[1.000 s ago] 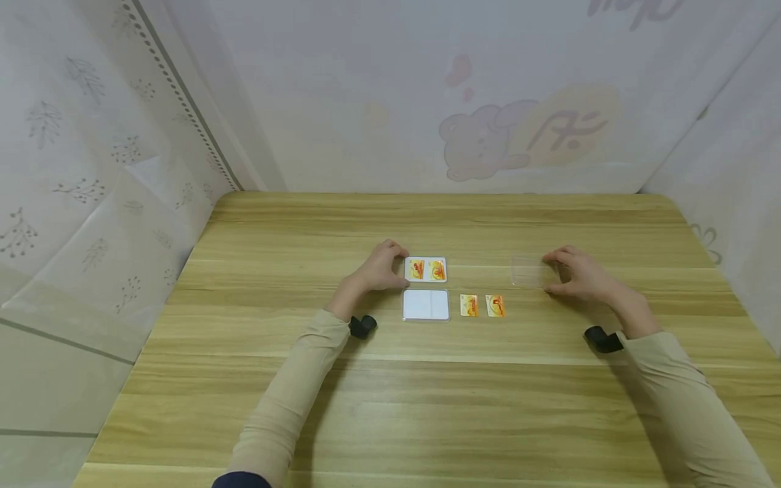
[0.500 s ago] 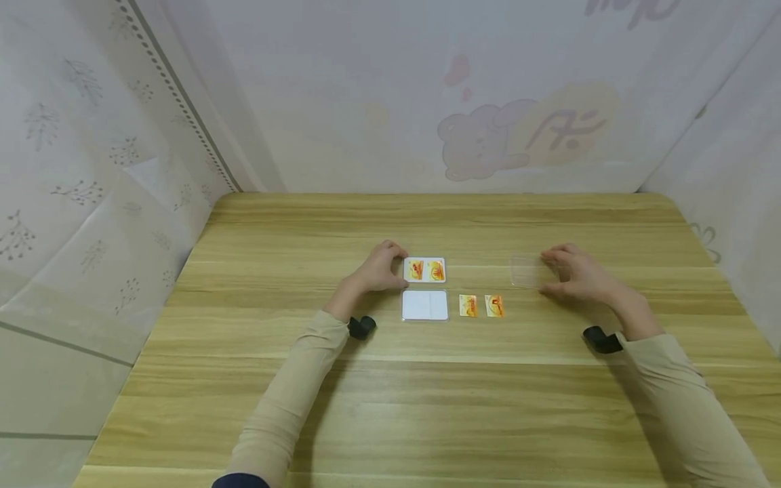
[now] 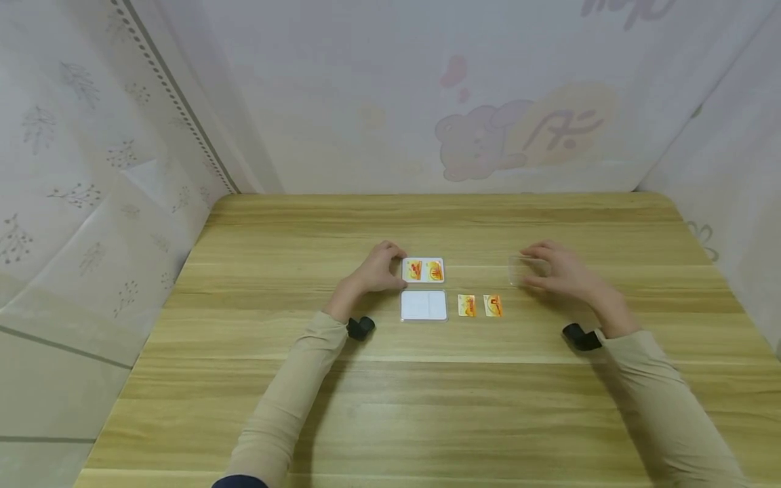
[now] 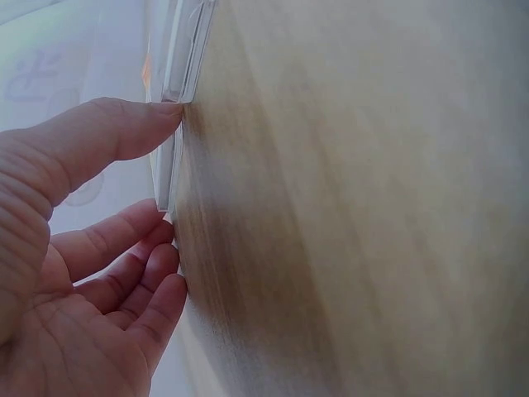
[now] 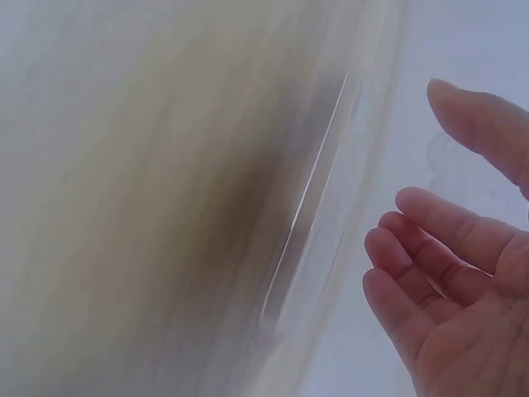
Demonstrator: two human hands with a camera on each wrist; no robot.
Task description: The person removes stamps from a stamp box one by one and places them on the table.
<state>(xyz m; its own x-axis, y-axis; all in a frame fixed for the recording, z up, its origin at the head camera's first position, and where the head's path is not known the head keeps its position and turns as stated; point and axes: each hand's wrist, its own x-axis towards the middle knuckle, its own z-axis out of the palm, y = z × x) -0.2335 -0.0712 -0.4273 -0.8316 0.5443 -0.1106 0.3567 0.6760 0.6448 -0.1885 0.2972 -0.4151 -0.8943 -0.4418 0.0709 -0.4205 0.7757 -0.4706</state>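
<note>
My left hand point(image 3: 373, 270) holds a flat white case point(image 3: 424, 279) by its left end, thumb at the near corner and index finger at the far one. Two small yellow-orange stamp-like cards lie in that case. The left wrist view shows the thumb pressed to the case's clear edge point(image 4: 168, 186). My right hand point(image 3: 564, 274) hovers over a thin clear plastic cover point(image 3: 517, 271), which it partly hides. In the right wrist view its fingers point(image 5: 397, 298) are relaxed and apart from the cover's bright edge point(image 5: 302, 215), holding nothing.
Just nearer than the held case lies a second white case point(image 3: 417, 306) with a clear rim. To its right are two loose yellow-orange cards point(image 3: 466, 306), side by side on the wooden table point(image 3: 390, 407). Printed curtains point(image 3: 342, 102) hang behind the table.
My right hand has let go of the clear cover's right end and moved left over it. The left hand keeps its hold on the case.
</note>
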